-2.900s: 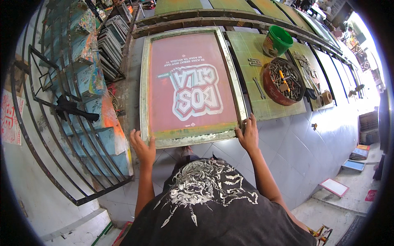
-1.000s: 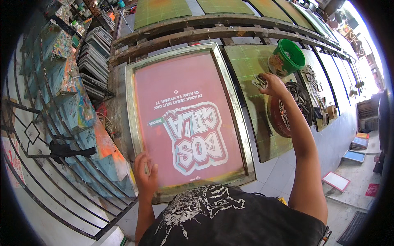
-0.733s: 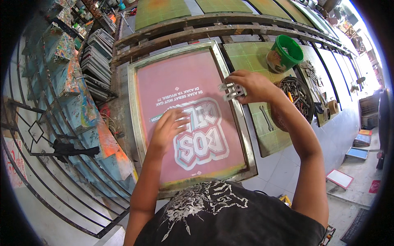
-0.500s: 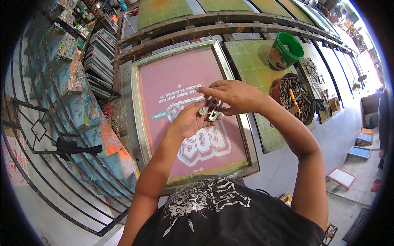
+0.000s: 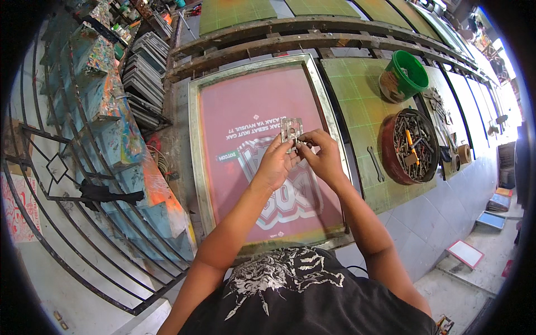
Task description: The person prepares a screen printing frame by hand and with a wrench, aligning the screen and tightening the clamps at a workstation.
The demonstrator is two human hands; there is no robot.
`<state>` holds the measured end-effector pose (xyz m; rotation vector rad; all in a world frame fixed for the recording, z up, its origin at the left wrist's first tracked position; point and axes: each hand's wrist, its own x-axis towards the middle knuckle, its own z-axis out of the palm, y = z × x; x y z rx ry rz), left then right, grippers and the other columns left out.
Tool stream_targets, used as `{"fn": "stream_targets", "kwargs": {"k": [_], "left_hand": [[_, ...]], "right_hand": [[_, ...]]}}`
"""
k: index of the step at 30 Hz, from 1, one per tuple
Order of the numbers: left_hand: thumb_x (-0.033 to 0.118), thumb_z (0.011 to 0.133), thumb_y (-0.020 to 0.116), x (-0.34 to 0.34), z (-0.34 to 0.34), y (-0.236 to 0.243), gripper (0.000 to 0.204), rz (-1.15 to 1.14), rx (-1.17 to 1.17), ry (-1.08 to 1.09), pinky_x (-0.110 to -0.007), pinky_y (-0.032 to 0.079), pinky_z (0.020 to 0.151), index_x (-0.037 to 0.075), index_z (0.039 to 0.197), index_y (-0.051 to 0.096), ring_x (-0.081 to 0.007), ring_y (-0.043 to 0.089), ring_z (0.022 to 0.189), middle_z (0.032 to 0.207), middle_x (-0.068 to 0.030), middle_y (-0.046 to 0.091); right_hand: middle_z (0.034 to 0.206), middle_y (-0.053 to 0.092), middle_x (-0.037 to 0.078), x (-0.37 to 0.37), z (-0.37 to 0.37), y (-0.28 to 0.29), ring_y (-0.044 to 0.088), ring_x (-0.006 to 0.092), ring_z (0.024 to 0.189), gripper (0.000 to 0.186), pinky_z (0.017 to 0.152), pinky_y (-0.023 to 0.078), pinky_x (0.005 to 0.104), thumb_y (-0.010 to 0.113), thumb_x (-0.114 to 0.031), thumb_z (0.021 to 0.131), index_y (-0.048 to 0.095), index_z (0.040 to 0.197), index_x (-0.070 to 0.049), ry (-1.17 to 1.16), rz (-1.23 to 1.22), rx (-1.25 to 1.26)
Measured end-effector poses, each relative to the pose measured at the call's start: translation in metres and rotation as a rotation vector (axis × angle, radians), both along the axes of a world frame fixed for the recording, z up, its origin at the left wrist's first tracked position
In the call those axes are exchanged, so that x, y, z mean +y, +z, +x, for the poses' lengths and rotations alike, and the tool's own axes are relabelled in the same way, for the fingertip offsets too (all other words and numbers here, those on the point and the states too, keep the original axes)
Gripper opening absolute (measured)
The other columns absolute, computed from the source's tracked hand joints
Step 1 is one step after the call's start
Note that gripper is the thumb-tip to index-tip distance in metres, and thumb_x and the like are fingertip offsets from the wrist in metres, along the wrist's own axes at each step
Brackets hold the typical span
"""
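Observation:
Above a screen printing frame [image 5: 196, 139] with a pink mesh, my left hand [image 5: 273, 168] grips a small silvery metal bracket [image 5: 291, 127] with holes in it. The bracket stands up from my fingers, its flat side facing me. My right hand [image 5: 324, 156] is closed, thumb and fingertips pinched at the bracket's lower right corner. Any small bolt or nut between those fingertips is hidden. To the right, an open-ended wrench [image 5: 375, 163] lies on a green gridded board [image 5: 357, 84].
Beyond the wrench stands a reddish round tub [image 5: 393, 162] of bolts with a yellow-handled tool on top. A green bucket [image 5: 403, 77] is behind it. Rolls of tape [image 5: 463, 153] sit further right. A black metal railing [image 5: 64, 195] and stacked frames [image 5: 146, 72] are at left.
The bracket has turned upright in my left hand. My right hand has come down from above it to its lower right corner. The wrench, earlier behind my right forearm, now shows.

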<state>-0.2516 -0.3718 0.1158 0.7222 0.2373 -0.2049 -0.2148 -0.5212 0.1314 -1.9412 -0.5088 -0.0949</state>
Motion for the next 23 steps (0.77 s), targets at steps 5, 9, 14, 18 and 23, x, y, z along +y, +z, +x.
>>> {"fn": "stream_targets", "kwargs": {"k": [5, 9, 14, 18, 23], "left_hand": [[0.011, 0.102, 0.042, -0.007, 0.011, -0.004, 0.033, 0.05, -0.001, -0.083, -0.037, 0.053, 0.093, 0.006, 0.133, 0.048, -0.0195, 0.062, 0.105, 0.118, -0.0053, 0.057], [0.011, 0.102, 0.041, -0.008, 0.043, -0.024, 0.032, 0.146, 0.005, -0.082, -0.039, 0.053, 0.094, 0.006, 0.133, 0.047, -0.0196, 0.062, 0.105, 0.117, -0.0056, 0.057], [0.012, 0.101, 0.043, -0.015, 0.138, -0.021, 0.029, 0.238, -0.026, -0.09, -0.038, 0.053, 0.089, 0.008, 0.129, 0.049, -0.0166, 0.062, 0.1, 0.116, -0.0054, 0.058], [0.009, 0.098, 0.044, -0.023, 0.212, -0.026, 0.03, 0.254, -0.087, -0.063, -0.037, 0.053, 0.087, 0.01, 0.128, 0.049, -0.0171, 0.063, 0.097, 0.112, -0.0049, 0.06], [0.006, 0.095, 0.045, -0.02, 0.28, -0.053, 0.033, 0.115, -0.072, -0.059, -0.043, 0.053, 0.093, 0.012, 0.128, 0.049, -0.022, 0.064, 0.099, 0.111, -0.0059, 0.061]], "right_hand": [[0.085, 0.066, 0.01, -0.002, 0.017, -0.022, 0.064, 0.0189, 0.073, 0.015, 0.066, 0.05, 0.031, 0.072, -0.006, 0.081, 0.069, 0.095, 0.0, -0.107, 0.11, 0.098], [0.083, 0.067, 0.011, 0.001, 0.051, -0.035, 0.064, 0.0171, 0.073, 0.015, 0.066, 0.05, 0.0305, 0.072, -0.007, 0.082, 0.07, 0.095, 0.001, -0.125, 0.146, 0.242], [0.084, 0.071, 0.015, -0.004, 0.139, -0.044, 0.068, 0.02, 0.076, 0.021, 0.069, 0.052, 0.0329, 0.071, -0.014, 0.083, 0.071, 0.097, 0.002, -0.197, 0.083, 0.178], [0.083, 0.071, 0.014, -0.003, 0.213, -0.047, 0.068, 0.0212, 0.073, 0.019, 0.068, 0.052, 0.0335, 0.07, -0.014, 0.084, 0.07, 0.096, 0.001, -0.253, -0.047, 0.037], [0.082, 0.072, 0.013, -0.002, 0.272, -0.053, 0.07, 0.0202, 0.071, 0.016, 0.068, 0.054, 0.0318, 0.07, -0.012, 0.085, 0.071, 0.097, -0.002, -0.28, -0.169, -0.103]]}}
